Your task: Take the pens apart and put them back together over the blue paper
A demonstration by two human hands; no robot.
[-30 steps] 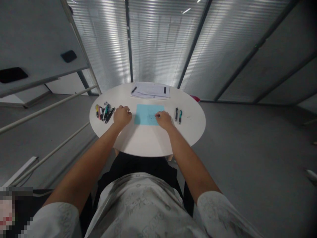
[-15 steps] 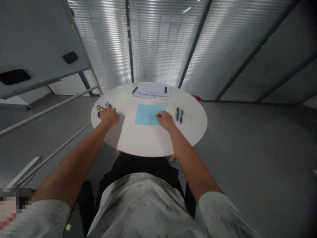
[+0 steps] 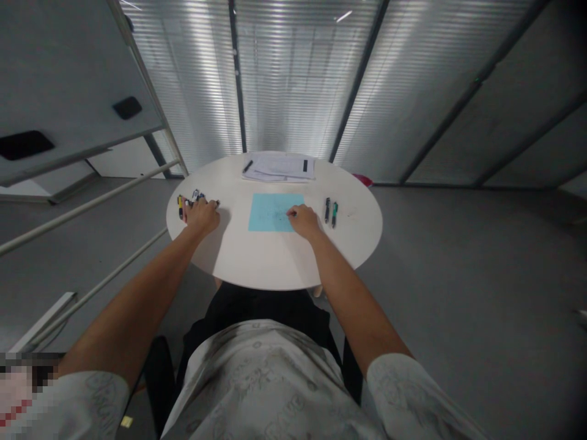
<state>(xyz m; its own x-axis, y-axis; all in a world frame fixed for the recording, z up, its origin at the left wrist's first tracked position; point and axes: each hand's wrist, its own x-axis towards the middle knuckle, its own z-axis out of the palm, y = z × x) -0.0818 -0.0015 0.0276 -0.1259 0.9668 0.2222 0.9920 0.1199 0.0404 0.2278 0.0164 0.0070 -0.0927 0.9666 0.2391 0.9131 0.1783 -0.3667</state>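
My right hand point(image 3: 304, 222) is closed in a pinch over the right part of a light blue sheet of paper point(image 3: 266, 212). A dark pen point(image 3: 293, 214) shows only as a short end between its fingers. Faint dark marks lie on the sheet near the fingertips. At the left of the table, my left hand point(image 3: 203, 217) rests with curled fingers beside a yellow and black item point(image 3: 180, 208) and a small white and dark item point(image 3: 197, 194). A dark end point(image 3: 217, 203) shows at its fingers; the rest of that thing is hidden.
Two pens, one dark point(image 3: 327, 210) and one green and black point(image 3: 334, 215), lie right of the sheet on the round white table point(image 3: 257, 263). Papers point(image 3: 279, 168) with a dark pen point(image 3: 248, 166) lie at the back. A pink-red object point(image 3: 362, 179) shows past the far right edge.
My left fingers have shifted slightly among the small items, and the dark end now shows farther right. My right hand stays nearly in place on the sheet. The whole view has moved slightly.
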